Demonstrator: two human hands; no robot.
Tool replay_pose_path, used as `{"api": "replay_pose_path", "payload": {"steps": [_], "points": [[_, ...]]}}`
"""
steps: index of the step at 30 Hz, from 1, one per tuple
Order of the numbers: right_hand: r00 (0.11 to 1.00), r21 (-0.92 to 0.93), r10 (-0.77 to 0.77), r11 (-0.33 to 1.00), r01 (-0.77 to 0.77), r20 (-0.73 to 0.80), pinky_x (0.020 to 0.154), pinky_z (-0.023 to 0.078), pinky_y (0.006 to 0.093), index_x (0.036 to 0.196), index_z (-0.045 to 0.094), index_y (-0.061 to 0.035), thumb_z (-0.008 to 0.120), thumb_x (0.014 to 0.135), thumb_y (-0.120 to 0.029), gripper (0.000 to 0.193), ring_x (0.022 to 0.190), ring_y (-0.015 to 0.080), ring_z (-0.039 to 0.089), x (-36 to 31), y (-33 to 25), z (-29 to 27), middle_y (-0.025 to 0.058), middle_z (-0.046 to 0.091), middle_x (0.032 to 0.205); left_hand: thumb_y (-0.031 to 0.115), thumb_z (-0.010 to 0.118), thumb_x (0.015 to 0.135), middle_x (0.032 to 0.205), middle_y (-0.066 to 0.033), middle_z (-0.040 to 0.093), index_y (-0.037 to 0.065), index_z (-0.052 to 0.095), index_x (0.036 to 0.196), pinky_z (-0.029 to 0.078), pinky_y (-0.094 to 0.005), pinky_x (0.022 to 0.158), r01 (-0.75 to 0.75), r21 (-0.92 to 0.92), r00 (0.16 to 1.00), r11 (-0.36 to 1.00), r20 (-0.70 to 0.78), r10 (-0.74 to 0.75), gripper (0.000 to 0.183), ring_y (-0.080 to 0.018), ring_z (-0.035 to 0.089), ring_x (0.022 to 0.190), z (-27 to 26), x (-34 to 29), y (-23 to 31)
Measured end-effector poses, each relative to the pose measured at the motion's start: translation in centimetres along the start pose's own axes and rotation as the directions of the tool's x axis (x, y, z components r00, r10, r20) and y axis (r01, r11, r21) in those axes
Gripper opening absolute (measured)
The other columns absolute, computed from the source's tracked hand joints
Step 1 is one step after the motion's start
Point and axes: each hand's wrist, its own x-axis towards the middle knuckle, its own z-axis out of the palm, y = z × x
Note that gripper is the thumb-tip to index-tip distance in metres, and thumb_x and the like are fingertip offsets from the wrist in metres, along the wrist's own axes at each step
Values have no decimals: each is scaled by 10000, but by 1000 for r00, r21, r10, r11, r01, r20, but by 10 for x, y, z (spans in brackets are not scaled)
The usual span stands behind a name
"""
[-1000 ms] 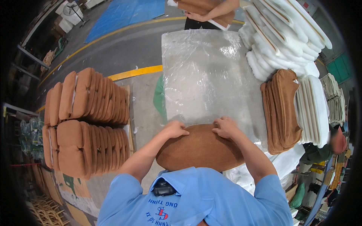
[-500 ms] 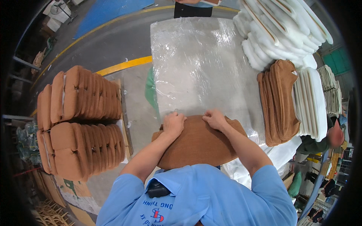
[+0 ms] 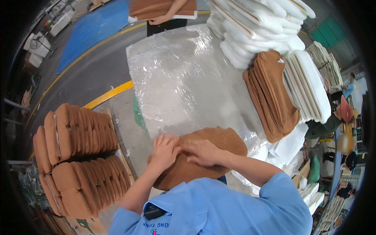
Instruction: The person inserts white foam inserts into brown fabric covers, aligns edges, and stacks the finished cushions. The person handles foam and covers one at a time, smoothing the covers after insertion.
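Note:
A brown fabric-covered cushion [image 3: 225,143] lies in front of me at the near edge of a plastic-wrapped table, close against my body. My left hand [image 3: 166,149] grips its left far edge, the fingers bent over the fabric. Close beside it, my right hand [image 3: 203,152] lies across the top of the cushion, its fingers curled in on the fabric near the left hand. Its fingertips are partly hidden, so the exact spot of the pinch does not show.
Stacked brown cushions [image 3: 84,156] stand at the left. On the right side are upright brown covers [image 3: 270,98], white pads [image 3: 307,86] and a tall pile of white padding [image 3: 254,31]. The plastic-wrapped tabletop [image 3: 176,78] stretches ahead. Beyond it a person's hand [image 3: 158,20] holds a brown piece.
My right hand has moved left across the cushion, close to my left hand. The left hand has shifted a little left and down. The cushion has turned and the view has swung right.

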Motion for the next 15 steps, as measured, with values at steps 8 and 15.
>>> {"api": "replay_pose_path", "payload": {"steps": [8,15], "points": [[936,-126,319,945,-302,150,1316,194,484,1582,513,-155,421,1088,-558,644,1612,284,260,-61,73,-34,69,407,1696,425,447,1115,1742,-84,314,166,526,1579,138,-507,1320,274,-377,930,885,338,-144,537,-354,178,1632,-10,-66,-60],[854,949,515,232,-215,67,1146,466,421,1403,674,-33,562,1079,-506,585,1387,248,577,-109,126,-25,56,557,1584,436,344,1149,1739,-126,279,4,575,1485,195,-427,1300,223,-946,924,237,128,-360,594,-287,229,1611,20,-121,-66]]}}
